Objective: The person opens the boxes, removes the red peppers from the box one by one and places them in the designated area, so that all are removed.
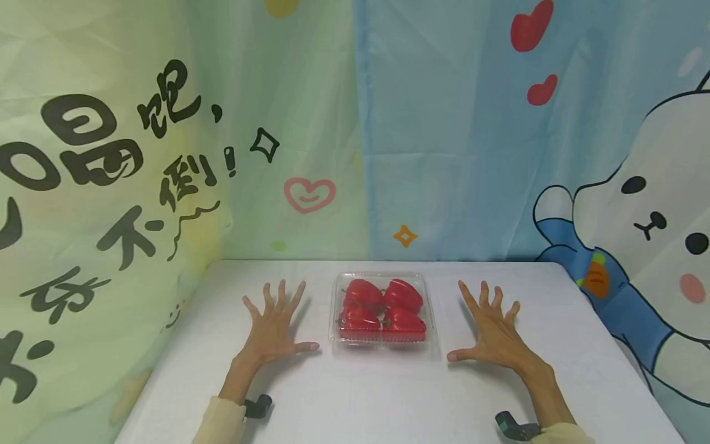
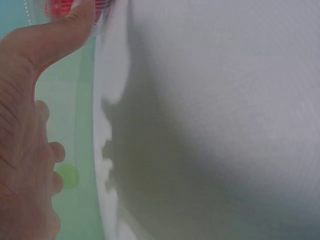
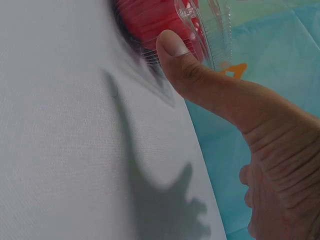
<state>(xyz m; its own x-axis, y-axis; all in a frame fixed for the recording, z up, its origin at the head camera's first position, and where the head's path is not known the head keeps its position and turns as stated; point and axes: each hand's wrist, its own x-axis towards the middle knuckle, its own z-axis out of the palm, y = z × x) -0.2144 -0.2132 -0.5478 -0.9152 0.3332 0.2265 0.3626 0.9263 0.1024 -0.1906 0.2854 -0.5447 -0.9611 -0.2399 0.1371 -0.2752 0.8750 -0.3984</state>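
A clear plastic clamshell box (image 1: 381, 343) stands on the white table, between the two hands. Inside it lie several red bell peppers (image 1: 363, 293), seen through the transparent lid. To the box's left, my left hand (image 1: 273, 330) is held with fingers spread and thumb pointing at the box, touching nothing. On the other side, my right hand (image 1: 493, 333) spreads its fingers the same way, apart from the box. Both wrist views show a thumb in front of part of the box (image 3: 217, 35), with a shadow cast on the table.
The white table (image 1: 355, 401) reaches back to a printed curtain (image 1: 444, 154) with lettering, hearts and a cartoon bear. A dark wrist-worn device (image 1: 257, 407) sits on the left wrist, and another device (image 1: 516, 427) on the right.
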